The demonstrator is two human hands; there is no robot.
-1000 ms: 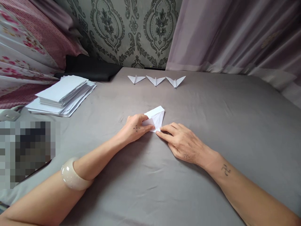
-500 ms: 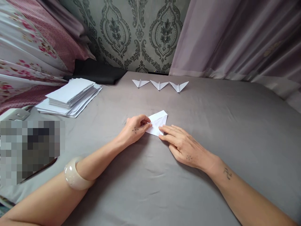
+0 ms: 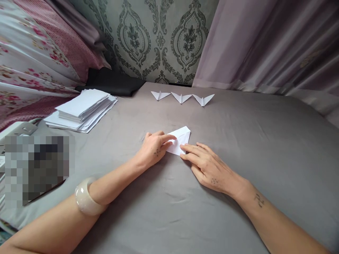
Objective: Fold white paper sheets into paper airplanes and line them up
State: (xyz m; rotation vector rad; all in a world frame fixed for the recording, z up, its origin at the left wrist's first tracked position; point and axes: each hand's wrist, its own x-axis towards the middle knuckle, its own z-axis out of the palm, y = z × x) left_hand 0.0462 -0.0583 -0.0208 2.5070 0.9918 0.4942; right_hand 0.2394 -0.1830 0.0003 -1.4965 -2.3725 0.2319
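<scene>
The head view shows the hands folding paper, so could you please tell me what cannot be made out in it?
- Folded paper: near edge hidden under left hand and right hand fingers; head view.
- Pixelated patch: blurred, contents unreadable.
- Three paper planes: too small to show fold details.
- Paper stack: sheet count unclear.
- Both arms: cut off by bottom edge.

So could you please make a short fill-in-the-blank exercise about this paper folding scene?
1. Both hands press on a folded sheet of ____ paper.
2. ____ finished paper planes lie in a row near the wall.
3. The paper stack lies beyond the ____ hand.
4. The bangle is on the ____ forearm.

Missing words: white; three; left; left
</scene>
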